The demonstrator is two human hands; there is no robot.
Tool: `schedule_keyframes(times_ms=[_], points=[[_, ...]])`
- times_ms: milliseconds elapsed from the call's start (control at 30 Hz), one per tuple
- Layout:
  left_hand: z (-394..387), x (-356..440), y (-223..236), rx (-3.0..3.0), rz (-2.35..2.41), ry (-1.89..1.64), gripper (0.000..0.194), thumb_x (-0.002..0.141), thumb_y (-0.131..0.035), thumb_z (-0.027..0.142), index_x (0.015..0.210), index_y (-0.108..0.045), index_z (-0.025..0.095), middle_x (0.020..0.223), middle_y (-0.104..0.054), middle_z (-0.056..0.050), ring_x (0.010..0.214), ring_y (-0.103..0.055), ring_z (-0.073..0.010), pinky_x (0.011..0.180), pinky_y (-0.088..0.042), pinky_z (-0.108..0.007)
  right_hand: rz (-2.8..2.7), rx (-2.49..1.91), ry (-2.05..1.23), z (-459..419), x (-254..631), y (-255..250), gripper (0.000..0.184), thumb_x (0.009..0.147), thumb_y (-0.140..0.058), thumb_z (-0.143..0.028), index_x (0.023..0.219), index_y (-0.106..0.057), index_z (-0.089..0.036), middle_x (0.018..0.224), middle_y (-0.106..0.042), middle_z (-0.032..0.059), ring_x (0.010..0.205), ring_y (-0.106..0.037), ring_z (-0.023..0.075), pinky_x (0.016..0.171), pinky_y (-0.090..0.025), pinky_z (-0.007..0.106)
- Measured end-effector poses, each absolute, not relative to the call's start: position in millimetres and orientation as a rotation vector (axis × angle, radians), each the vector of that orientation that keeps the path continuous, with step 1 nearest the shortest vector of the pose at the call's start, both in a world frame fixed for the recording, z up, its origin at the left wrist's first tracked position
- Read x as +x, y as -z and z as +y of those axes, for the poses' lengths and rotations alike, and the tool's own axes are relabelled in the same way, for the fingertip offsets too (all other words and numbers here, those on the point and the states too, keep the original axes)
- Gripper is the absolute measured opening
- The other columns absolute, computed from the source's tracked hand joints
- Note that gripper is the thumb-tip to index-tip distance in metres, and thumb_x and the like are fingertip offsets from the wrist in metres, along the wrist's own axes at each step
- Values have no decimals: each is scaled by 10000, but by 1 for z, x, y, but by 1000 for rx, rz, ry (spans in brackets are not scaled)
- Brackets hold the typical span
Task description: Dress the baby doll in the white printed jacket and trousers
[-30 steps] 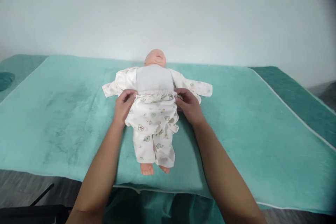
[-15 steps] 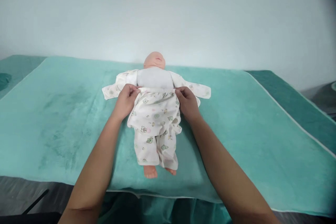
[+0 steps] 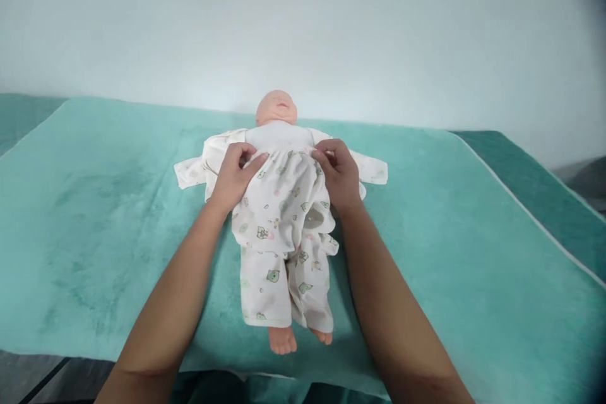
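Note:
A baby doll (image 3: 277,107) lies on its back, head toward the wall and bare feet toward me. It wears white printed baby pants (image 3: 269,221), whose gathered waistband reaches up over its pale torso. My left hand (image 3: 238,170) pinches the waistband at its left side. At the right side, my right hand (image 3: 337,170) grips the same band between thumb and fingers. A white printed baby shirt (image 3: 374,168) lies open beneath the doll, sleeves spread to both sides. The doll's arms are hidden.
A light green cloth (image 3: 108,233) covers the table, with a darker green cover (image 3: 534,189) beneath it at the right. Behind the table rises a white wall (image 3: 303,25). Grey floor (image 3: 23,372) shows at the lower left.
Both hands have drawn the waistband a little farther up toward the doll's chest. The pants look more stretched lengthwise. The view has shifted slightly, with the doll's feet lower in it.

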State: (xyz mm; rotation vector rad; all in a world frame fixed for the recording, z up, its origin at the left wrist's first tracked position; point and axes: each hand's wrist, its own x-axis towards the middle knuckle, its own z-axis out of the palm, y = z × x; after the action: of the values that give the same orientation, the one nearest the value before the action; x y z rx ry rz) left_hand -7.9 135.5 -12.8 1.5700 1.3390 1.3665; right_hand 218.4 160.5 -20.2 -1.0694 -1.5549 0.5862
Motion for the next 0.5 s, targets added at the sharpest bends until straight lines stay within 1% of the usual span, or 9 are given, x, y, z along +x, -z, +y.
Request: schedule_keyframes(times_ms=[67,133,233,333,400,500], points=[[132,-6,5,1604,1398,-1323,303,835,-736,433,882,-534,213,949,-557,-7,847,-496,-146,763,-395,-280,-1615,-1024,-563,163,220,18,176,958,-578,-416,917,-573,-245,951,-630,21,884,-573,188,812,-461,323],[130,-4,-2,1659,1460,-1271,369,813,-756,451,777,-484,206,892,-545,2,805,-481,-142,721,-372,-283,-1710,-1047,-534,169,219,9,167,964,-566,-405,917,-567,-244,876,-632,9,804,-560,184,767,-445,321],[128,-3,-6,1768,1520,-1229,405,863,-699,440,674,-433,200,740,-495,19,720,-455,-137,661,-331,-289,-1873,-1133,-470,183,217,-5,154,955,-564,-378,884,-526,-247,741,-582,-15,689,-503,178,681,-386,312],[136,-7,-1,1700,1581,-1360,351,905,-624,315,652,-406,204,639,-399,39,661,-409,-132,634,-306,-285,-1924,-1227,-475,197,212,-11,141,940,-574,-332,854,-506,-244,719,-572,-13,685,-488,183,661,-349,309],[147,-10,7,1542,1605,-1462,317,894,-607,242,647,-412,203,643,-408,42,676,-418,-131,648,-321,-276,-1884,-1274,-539,202,208,-9,140,920,-591,-308,827,-512,-239,704,-560,-15,692,-486,183,662,-347,308],[163,-14,18,1365,1645,-1477,314,848,-666,228,644,-429,203,655,-427,46,693,-428,-131,664,-336,-269,-1723,-1277,-672,201,205,0,152,903,-617,-345,820,-549,-238,662,-518,-34,672,-472,171,657,-364,304]])
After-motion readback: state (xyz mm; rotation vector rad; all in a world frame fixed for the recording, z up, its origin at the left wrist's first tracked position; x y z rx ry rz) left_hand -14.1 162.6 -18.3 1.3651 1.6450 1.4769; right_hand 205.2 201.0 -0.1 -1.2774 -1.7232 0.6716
